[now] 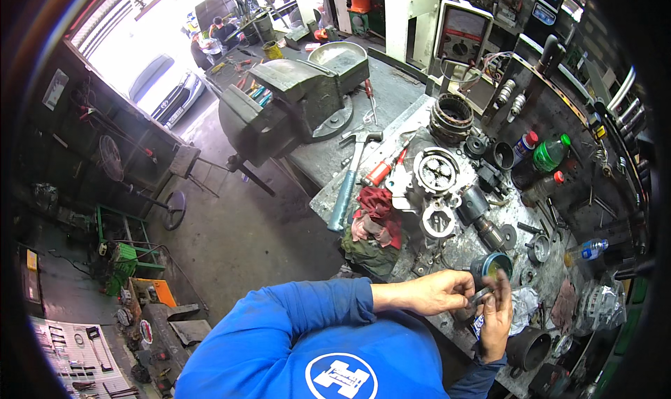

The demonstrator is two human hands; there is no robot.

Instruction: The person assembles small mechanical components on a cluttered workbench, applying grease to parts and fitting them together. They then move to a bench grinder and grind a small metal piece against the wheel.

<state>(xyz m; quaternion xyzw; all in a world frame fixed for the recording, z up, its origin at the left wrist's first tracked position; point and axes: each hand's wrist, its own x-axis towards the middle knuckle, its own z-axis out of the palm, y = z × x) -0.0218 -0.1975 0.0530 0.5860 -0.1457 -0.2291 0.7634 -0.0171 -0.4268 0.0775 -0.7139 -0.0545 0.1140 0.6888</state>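
Observation:
My left hand (pixel 442 291) reaches in from the left over the bench, its fingers curled at a small grey metal part (pixel 479 297). My right hand (pixel 496 316) is raised close against it, its fingers bent around the same spot and partly blurred. What kind of part lies between them is too small to tell. Just beyond the fingers stands a round tub (pixel 498 263) with a blue-green rim. Farther off, a disassembled starter motor housing (pixel 436 172) lies with its round gear end facing up. Beside my right hand is a crumpled whitish plastic bag (pixel 524 308).
A hammer (pixel 351 182) and red rags (pixel 377 207) lie left of the housing. A big vise (pixel 286 102) stands at the bench's far left. Bottles (pixel 552 153) and loose metal parts crowd the right. A dark cylinder (pixel 529 348) sits near my right forearm.

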